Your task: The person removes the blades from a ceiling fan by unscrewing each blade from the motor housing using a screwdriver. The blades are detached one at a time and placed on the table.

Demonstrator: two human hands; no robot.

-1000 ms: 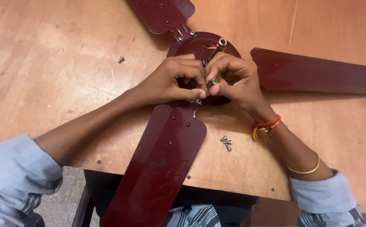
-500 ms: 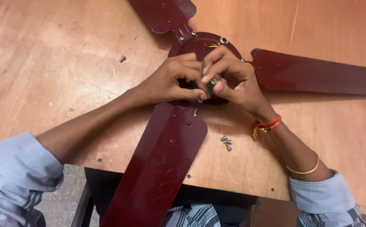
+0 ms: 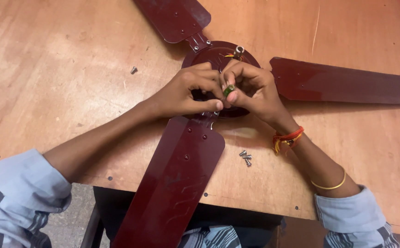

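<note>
Since a second ago my hands have barely shifted; both stay bunched over the motor hub (image 3: 209,54) of the dark red ceiling fan, and the small green part (image 3: 229,90) now sits a touch lower between my fingertips. My left hand (image 3: 186,94) is curled with thumb and fingers pinched narrow against that green part, and my right hand (image 3: 250,89) is closed on it from the other side, fingers bent over it. The hub lies on the wooden counter (image 3: 48,69) with one blade (image 3: 172,183) pointing toward me, one (image 3: 342,82) out to my right and one (image 3: 172,16) away. Three loose screws (image 3: 245,157) lie just beside the near blade, and a single screw (image 3: 134,70) rests well apart to the left.
</note>
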